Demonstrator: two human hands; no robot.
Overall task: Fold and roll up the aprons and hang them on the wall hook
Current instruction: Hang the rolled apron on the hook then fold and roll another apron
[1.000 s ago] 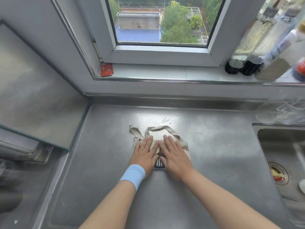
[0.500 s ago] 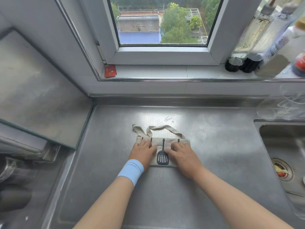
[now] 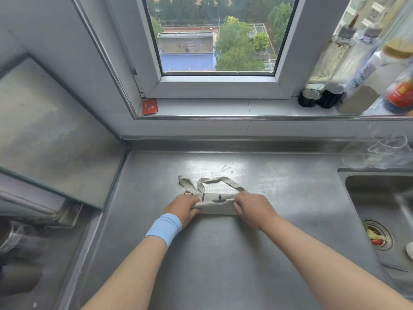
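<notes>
Steel counter (image 3: 223,260), mid-frame: left hand (image 3: 182,208) (blue wristband (image 3: 164,229)) and right hand (image 3: 252,209) grip the ends of the rolled beige apron (image 3: 215,206); straps (image 3: 214,180) loop behind. Upper right, bottles (image 3: 357,86), labels unreadable.

Kitchen — steel counter (image 3: 223,253), sink (image 3: 380,198) with food scraps, condiment bottles (image 3: 357,70) on windowsill.

Beige apron (image 3: 215,203), folded into a narrow roll, straps looped behind, on counter (image 3: 223,253).

The apron (image 3: 215,206) was matt beige cloth; the counter (image 3: 223,265) was dull brushed steel, dimpled at twelve o'clock.
</notes>
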